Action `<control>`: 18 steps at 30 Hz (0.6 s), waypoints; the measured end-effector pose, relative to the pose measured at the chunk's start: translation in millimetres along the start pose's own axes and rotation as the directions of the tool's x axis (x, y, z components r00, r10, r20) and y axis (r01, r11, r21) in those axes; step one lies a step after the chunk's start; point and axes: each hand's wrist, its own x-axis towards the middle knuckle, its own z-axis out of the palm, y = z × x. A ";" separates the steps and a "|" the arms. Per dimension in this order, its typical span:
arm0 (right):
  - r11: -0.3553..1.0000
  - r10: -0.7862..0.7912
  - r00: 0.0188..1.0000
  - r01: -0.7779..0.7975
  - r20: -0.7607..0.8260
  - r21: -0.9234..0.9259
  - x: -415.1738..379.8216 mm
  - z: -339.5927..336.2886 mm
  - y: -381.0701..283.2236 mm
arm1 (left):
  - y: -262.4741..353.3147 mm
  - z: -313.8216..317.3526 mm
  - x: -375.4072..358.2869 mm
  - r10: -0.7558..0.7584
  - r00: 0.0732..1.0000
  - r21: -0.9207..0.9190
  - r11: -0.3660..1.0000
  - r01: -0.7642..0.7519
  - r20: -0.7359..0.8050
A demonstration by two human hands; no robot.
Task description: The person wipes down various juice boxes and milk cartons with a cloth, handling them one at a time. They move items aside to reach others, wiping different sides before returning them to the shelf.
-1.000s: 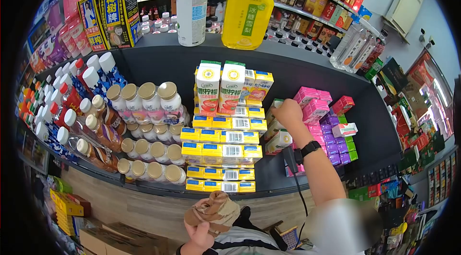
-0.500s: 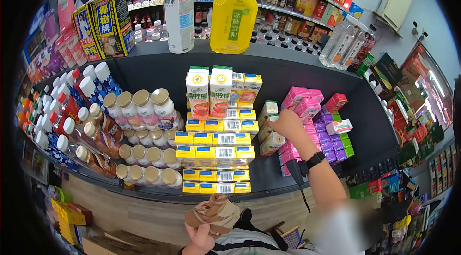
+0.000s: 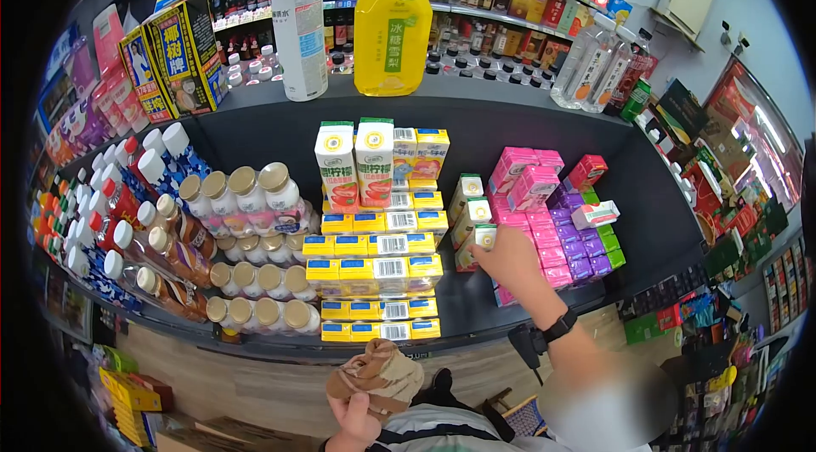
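My left hand (image 3: 357,426), at the bottom centre, is closed round a bunched brown and tan cloth (image 3: 378,375). My right hand (image 3: 512,261), with a black band on its wrist, reaches onto the dark shelf. Its fingers grip the upper part of the front white-and-green drink carton (image 3: 484,236); some of the fingertips are hidden. Behind that carton two similar ones, a middle carton (image 3: 473,216) and a back carton (image 3: 467,188), stand in a row. Pink drink boxes (image 3: 544,235) are stacked just right of the hand.
Yellow-topped packs (image 3: 374,269) are stacked in the centre, with two tall cartons (image 3: 374,163) on top. Gold-lidded bottles (image 3: 246,188) stand left. Purple boxes (image 3: 580,248) lie right. A yellow drink bottle (image 3: 393,35) stands on the upper ledge (image 3: 476,99).
My right hand has moved from the middle carton toward the shelf's front and now grips the front one. My left hand still holds the cloth. The view has shifted slightly.
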 end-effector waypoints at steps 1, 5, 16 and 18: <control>1.000 0.011 1.000 -0.011 -0.011 0.004 0.4 3.9 1.4 | -3.7 -1.0 -0.9 0.006 1.000 0.006 1.000 -0.005 -0.010; 0.998 0.041 0.997 -0.037 -0.065 0.055 -2.7 11.8 3.3 | -8.4 -2.3 -3.8 0.003 1.000 0.030 1.000 -0.003 -0.017; 0.993 -0.008 0.970 0.037 -0.242 0.114 -29.0 -5.3 14.7 | -7.9 13.8 -8.1 -0.079 0.996 -0.056 0.995 0.077 -0.047; 0.974 0.047 0.919 0.044 -0.391 0.221 -32.1 -16.4 43.7 | -12.7 8.6 -11.0 -0.112 0.992 -0.082 0.991 0.107 -0.053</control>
